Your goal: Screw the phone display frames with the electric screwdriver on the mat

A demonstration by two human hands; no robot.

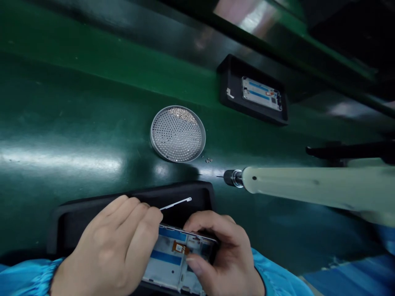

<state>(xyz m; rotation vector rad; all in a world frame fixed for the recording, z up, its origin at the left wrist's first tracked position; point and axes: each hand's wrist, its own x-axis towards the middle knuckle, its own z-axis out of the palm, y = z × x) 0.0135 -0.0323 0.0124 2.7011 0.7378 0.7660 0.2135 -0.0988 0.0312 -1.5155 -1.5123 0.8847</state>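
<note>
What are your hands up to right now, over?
Left hand pinching thin metal strip above black tray. Right hand gripping phone frame. Electric screwdriver off to the right, apart from both hands.

The left hand [114, 242] holds a thin white metal strip [175, 203] above a phone frame [163, 273] gripped by the right hand [222, 255].

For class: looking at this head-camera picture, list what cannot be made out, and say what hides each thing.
All in the head view:
Where the thin white strip meets the left hand: hidden by the fingers.
Lower part of the phone frame: cut off by the bottom edge, partly covered by the right hand.
Rear of the electric screwdriver: cut off by the right edge.
Small metal parts on the round perforated tray: too small to identify.
</note>
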